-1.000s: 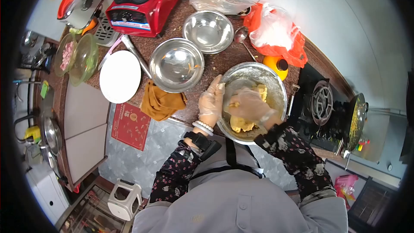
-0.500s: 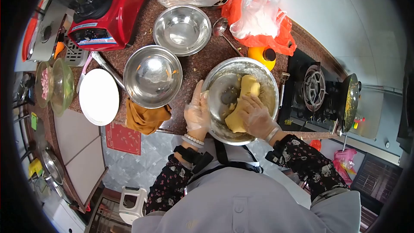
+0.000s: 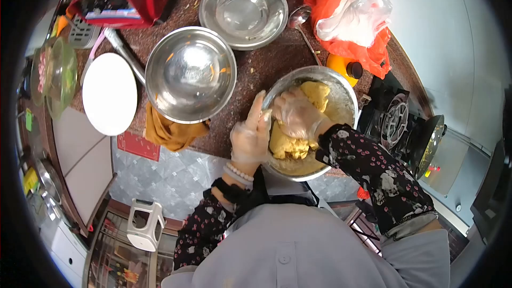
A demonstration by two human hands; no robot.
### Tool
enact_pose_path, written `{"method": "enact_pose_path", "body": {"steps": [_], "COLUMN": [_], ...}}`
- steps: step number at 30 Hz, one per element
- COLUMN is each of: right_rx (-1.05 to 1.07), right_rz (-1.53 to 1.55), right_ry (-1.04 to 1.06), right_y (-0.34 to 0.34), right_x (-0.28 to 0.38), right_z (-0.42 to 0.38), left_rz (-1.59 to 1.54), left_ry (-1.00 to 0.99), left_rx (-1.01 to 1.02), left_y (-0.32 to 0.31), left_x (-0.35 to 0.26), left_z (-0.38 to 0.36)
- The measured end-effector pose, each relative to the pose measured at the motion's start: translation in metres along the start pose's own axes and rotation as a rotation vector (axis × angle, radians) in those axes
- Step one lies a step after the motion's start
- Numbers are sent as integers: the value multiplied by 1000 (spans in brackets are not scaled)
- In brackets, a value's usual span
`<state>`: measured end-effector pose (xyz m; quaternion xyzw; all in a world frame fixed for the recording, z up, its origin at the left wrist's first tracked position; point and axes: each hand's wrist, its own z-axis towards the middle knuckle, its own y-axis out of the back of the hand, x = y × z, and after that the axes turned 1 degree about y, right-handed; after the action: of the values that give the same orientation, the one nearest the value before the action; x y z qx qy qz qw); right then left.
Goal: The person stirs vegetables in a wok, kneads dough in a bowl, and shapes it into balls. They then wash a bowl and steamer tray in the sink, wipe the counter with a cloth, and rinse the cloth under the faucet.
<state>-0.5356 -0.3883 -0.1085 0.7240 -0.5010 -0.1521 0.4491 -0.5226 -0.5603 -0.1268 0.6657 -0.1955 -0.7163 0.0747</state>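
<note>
A metal mixing bowl (image 3: pixel 348 88) with a floury, smeared inner wall stands at the counter's front edge. In it lies yellow dough (image 3: pixel 288 143), its surface rough and broken; another part shows beyond my right hand. My right hand (image 3: pixel 298 114), in a clear plastic glove, is curled and pressed on the dough; its fingertips are partly hidden. My left hand (image 3: pixel 250 137), also gloved, grips the bowl's left rim, with one finger stretched along the outside and the thumb at the edge.
Two metal bowls (image 3: pixel 154 82) stand to the left, near a white oval plate (image 3: pixel 109 96) and brown cloth (image 3: pixel 170 130). A ladle (image 3: pixel 306 40), red plastic bag (image 3: pixel 381 48) and yellow bottle (image 3: pixel 338 66) lie beyond. A gas stove (image 3: pixel 394 120) is at right.
My right hand has moved left within the bowl and its fingers have curled into the dough. The dough, smooth and long before, is now bunched and broken. The view has shifted.
</note>
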Motion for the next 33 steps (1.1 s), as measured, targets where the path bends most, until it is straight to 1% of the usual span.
{"method": "enact_pose_path", "body": {"steps": [2, 3, 5, 7, 8, 10, 13, 14, 17, 18, 20, 21, 22, 23, 25, 26, 29, 30, 32, 33], "right_rx": [-35, 28, 134, 72, 42, -20, -69, 158, -85, -168, -370, -472, -468, -427, -335, -351, -402, -448, -521, -514], "right_rz": [-27, 93, 331, 209, 155, 22, 110, 94, 108, 263, 576, 730, 1159, 1144, 1122, 850, 533, 435, 248, 246], "right_ry": [-13, -95, -258, -262, -269, -311, -587, -546, -298, -324, -600, -732, -787, -847, -965, -881, -927, -904, -846, -804], "right_y": [-1, 7, 29, 38, 39, 50, 43, 51, 5, 8, -17, -27, 2, 6, 3, 0, -13, -23, -43, -45], "right_x": [2, 3, 3, -18, -31, -24, -3, -6, -46, -41, -27, -17, 4, 17, 39, 46, 70, 78, 89, 86], "right_z": [6, 8, 13, -2, -14, -35, -27, -30, -54, -63, -67, -66, -69, -67, -68, -71, -62, -59, -57, -55], "left_rz": [-46, -71, -79, -85, -41, 0, 62, 86, 50, 49, 38, 35, 35, 38, -51, -95, 23, -40, -7, 10], "left_ry": [119, 164, 169, 179, 159, 154, 168, 172, 165, 158, 138, 133, 130, 132, 98, 77, 123, 116, 91, 82], "left_rx": [59, 77, 51, 57, 12, 11, 29, 41, 20, -7, -74, -75, -78, -80, -92, -98, 2, 12, 42, 61], "left_y": [4, 5, 6, 7, 1, 1, 0, 2, 3, 1, -10, -12, -13, -14, -12, -11, -5, -4, -3, -2], "left_x": [-2, -3, -4, -8, -2, -5, -15, -18, -20, -17, -8, -6, -3, -1, -2, -4, -8, -7, -7, -7], "left_z": [-6, -5, -4, -5, -6, -6, -8, -7, -15, -18, -19, -19, -20, -21, -23, -21, -21, -19, -16, -16]}}
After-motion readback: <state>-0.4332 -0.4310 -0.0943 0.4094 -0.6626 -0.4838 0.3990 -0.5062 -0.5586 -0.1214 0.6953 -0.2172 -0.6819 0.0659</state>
